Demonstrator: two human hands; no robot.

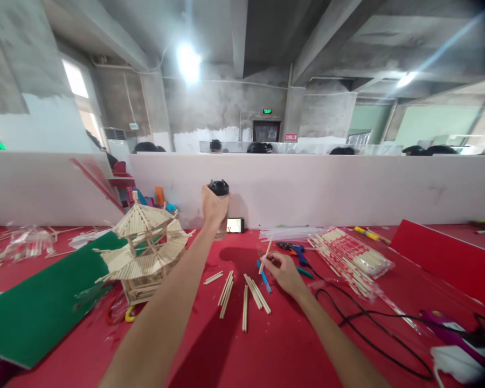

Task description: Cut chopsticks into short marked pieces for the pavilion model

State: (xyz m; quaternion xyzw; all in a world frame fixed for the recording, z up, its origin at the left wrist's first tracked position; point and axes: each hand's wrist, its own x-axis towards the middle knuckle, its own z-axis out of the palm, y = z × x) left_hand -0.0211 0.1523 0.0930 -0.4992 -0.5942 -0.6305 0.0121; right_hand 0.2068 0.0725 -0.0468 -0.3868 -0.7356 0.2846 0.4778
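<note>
My left hand [214, 207], reached out toward the back of the table, is wrapped round a tumbler with a black lid [220, 187]. The tumbler's lower part shows below my fingers. My right hand [281, 269] pinches a thin wooden stick [265, 256], which stands tilted between thumb and fingers. Under that hand lies a blue pen-like strip [264, 277]. In front of me are several small groups of cut sticks [245, 308] on the red tabletop [291, 345]. A phone [236, 225] with a lit screen leans at the back, right of the tumbler.
A pavilion model made of sticks [145, 253] stands on the left beside a green board [44, 307]. On the right are a blue glue gun [297, 250] with a black cable [359, 318], bagged chopsticks [350, 258] and a red board [448, 264]. A white partition [347, 188] closes the back.
</note>
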